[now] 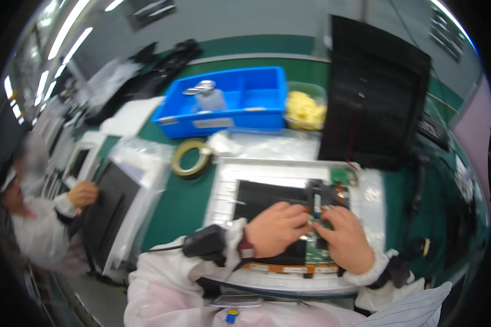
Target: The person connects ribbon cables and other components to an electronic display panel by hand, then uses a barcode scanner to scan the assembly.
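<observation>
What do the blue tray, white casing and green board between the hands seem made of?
Tray: probably hard plastic, slightly glossy; evenly coloured, thin moulded walls. Casing: likely matt plastic; rib-like marks along its left edge. Board: perhaps resin laminate; green surface with small pale parts, finish too blurred to tell.

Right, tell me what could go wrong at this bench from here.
The left hand and right hand crowd close together over the green circuit board, so a slip might strain its parts. The orange strip along the near edge of the white housing could be snagged or creased. The black panel stands up behind the housing and might tip if knocked.
</observation>
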`<control>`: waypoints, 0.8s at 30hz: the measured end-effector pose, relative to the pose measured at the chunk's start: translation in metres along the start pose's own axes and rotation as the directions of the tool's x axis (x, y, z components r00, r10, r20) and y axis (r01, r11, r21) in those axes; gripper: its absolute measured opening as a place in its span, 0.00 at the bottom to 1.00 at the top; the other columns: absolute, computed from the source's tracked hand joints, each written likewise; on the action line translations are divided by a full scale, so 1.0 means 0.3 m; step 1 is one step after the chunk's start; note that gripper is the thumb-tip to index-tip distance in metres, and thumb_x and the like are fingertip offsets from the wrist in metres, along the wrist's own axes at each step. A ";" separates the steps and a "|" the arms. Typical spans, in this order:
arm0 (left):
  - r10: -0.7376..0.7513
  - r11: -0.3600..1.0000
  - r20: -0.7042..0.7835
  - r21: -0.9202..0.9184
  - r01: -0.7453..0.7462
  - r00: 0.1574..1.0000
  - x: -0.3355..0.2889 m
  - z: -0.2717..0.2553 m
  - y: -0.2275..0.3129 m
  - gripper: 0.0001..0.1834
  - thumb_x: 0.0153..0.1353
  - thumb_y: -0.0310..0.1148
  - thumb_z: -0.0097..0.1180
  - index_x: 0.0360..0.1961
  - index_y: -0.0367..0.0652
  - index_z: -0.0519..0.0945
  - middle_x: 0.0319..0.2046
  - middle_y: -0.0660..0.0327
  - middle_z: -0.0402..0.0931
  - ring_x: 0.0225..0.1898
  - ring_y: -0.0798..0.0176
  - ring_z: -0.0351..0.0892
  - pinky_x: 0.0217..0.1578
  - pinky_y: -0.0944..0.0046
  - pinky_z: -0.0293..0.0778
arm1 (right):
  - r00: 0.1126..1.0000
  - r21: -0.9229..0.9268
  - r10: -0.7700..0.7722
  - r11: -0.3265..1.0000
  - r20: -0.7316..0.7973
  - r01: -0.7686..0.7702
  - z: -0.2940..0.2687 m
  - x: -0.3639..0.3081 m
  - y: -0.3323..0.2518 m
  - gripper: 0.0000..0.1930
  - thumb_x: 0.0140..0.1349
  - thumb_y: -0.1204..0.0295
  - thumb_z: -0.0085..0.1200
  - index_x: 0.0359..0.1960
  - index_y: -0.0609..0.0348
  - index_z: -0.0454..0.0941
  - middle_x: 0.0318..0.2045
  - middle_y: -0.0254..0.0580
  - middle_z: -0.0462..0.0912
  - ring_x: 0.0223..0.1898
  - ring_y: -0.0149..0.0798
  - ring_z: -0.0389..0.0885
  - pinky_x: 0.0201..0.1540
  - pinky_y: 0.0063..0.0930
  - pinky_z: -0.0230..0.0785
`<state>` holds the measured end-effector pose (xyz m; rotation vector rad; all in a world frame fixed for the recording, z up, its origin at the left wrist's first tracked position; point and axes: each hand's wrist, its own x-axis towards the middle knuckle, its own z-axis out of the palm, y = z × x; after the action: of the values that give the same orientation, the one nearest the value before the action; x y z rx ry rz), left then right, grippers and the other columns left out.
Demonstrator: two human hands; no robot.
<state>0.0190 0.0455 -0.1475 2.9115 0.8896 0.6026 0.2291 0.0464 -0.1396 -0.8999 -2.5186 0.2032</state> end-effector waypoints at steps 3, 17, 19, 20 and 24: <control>0.050 0.999 -0.088 0.010 -0.050 0.995 -0.004 0.012 0.002 0.15 0.43 0.30 0.51 0.35 0.41 0.78 0.35 0.62 0.68 0.43 0.62 0.66 0.38 0.64 0.61 | 1.000 -0.079 -0.018 0.997 0.004 0.018 -0.020 -0.005 -0.032 0.11 0.44 0.79 0.52 0.32 0.63 0.79 0.35 0.44 0.74 0.45 0.47 0.71 0.47 0.37 0.63; 0.057 0.998 -0.190 0.029 -0.052 0.980 -0.017 0.036 -0.008 0.09 0.45 0.31 0.52 0.29 0.44 0.79 0.31 0.64 0.67 0.40 0.62 0.65 0.37 0.65 0.61 | 0.998 -0.072 -0.065 0.995 0.019 0.066 -0.019 0.011 -0.049 0.12 0.39 0.82 0.51 0.30 0.65 0.79 0.31 0.46 0.71 0.39 0.49 0.70 0.41 0.39 0.64; 0.051 0.999 -0.205 0.023 -0.048 0.978 -0.014 0.038 -0.009 0.09 0.45 0.31 0.52 0.29 0.43 0.79 0.31 0.63 0.67 0.40 0.61 0.65 0.37 0.65 0.61 | 0.997 -0.078 -0.075 0.994 -0.004 0.074 -0.016 0.005 -0.048 0.12 0.39 0.83 0.51 0.30 0.65 0.79 0.31 0.45 0.71 0.38 0.48 0.70 0.41 0.39 0.64; 0.040 0.999 -0.147 -0.005 -0.041 0.988 -0.014 0.034 -0.007 0.11 0.44 0.29 0.52 0.32 0.42 0.78 0.33 0.62 0.67 0.42 0.61 0.65 0.38 0.64 0.61 | 0.997 -0.088 -0.073 0.994 -0.025 0.071 -0.012 0.002 -0.046 0.12 0.39 0.83 0.51 0.29 0.65 0.79 0.30 0.45 0.71 0.37 0.48 0.70 0.40 0.38 0.64; 0.049 0.999 -0.122 -0.005 -0.050 0.991 -0.015 0.027 -0.008 0.12 0.41 0.29 0.53 0.30 0.42 0.78 0.33 0.62 0.67 0.41 0.60 0.64 0.38 0.64 0.61 | 0.996 -0.070 -0.083 0.994 -0.029 0.080 -0.005 0.000 -0.039 0.11 0.39 0.83 0.52 0.28 0.65 0.78 0.30 0.45 0.71 0.37 0.48 0.69 0.39 0.38 0.64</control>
<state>0.0174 0.0456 -0.1570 2.9239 0.8264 0.7929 0.2234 0.0373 -0.1350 -0.8181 -2.5403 0.0755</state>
